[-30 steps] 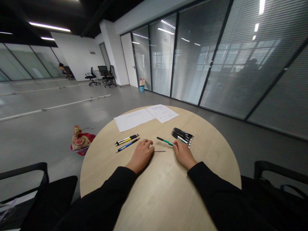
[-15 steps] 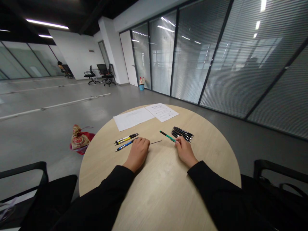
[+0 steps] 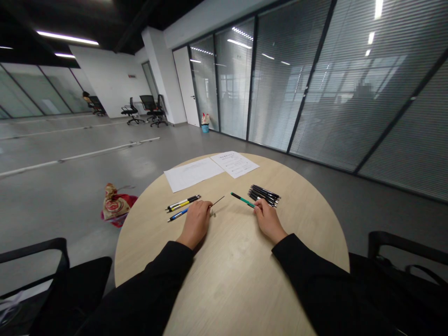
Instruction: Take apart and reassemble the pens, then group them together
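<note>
My left hand is closed on a thin dark pen refill, whose free end points up and to the right. Just beside those fingers a tiny piece shows on the table, too small to make out. In the closed fingers of my right hand is a green pen barrel with a dark end, slanting toward the upper left. A blue pen lies partly hidden by my left hand, below a yellow pen and a white one. Several black pens lie bunched behind my right hand.
Two paper sheets lie at the far edge of the round wooden table. Black chairs stand at the left and right. On the floor to the left is a red and tan bag.
My left hand has drawn slightly left, and the refill now tilts more upward. The tiny piece beside it has come into view. My right hand and the green barrel stay nearly still.
</note>
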`<state>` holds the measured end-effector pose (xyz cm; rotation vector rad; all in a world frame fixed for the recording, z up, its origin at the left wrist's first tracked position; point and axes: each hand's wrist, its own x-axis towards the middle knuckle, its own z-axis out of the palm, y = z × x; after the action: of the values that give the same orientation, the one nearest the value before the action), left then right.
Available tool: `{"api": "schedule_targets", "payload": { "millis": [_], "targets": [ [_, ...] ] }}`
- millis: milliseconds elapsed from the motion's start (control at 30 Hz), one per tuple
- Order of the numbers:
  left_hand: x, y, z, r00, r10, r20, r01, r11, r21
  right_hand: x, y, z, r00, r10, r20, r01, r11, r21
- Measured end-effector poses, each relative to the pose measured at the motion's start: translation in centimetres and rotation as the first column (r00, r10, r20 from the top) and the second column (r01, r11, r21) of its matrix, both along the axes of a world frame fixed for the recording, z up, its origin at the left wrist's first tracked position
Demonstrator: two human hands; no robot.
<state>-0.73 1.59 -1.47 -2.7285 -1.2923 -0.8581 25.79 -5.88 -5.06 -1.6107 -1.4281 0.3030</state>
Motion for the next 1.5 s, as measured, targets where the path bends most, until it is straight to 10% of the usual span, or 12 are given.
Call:
{"api": "schedule_targets", "payload": {
  "millis": [900,1500],
  "targets": [
    [0.0,-0.3,0.3,1.0,0.013,0.023,-0.013,1.0,-0.026,0.0,0.0,-0.1,0.999,0.032,0.018,-0.031,0.999,-0.03],
    [-0.5,0.6,-0.2,0.912,0.043,0.408,0.008,0.992,-0.122,-0.3,-0.3,0.1,0.989,0.119,0.09,-0.12,0.993,0.006]
  ]
}}
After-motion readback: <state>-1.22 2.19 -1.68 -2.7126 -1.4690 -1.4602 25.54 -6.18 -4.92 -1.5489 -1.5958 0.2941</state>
